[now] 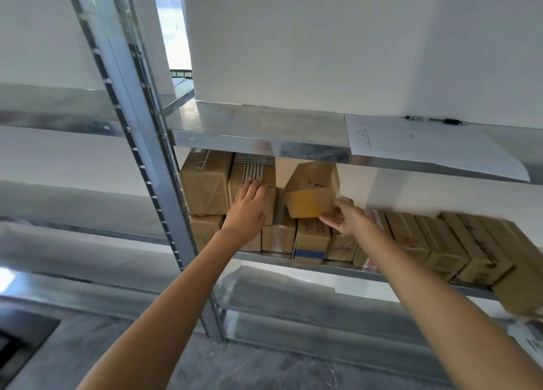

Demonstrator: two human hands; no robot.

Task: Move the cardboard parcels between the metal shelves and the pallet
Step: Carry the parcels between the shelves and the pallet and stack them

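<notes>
Both arms point(164, 316) are reaching toward the middle metal shelf point(352, 273). The left hand point(248, 210) is pressing straight fingers against an upright striped-tape parcel point(254, 173). The right hand point(340, 219) is gripping a tilted parcel point(311, 194) from underneath, above the stacked row.

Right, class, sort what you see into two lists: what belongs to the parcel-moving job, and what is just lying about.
Job: tilted parcel, held by the right hand; striped parcel, under the flat left hand; row of parcels; metal shelf.
Lying about: sheet of paper; pen; green crate behind the shelves.
</notes>
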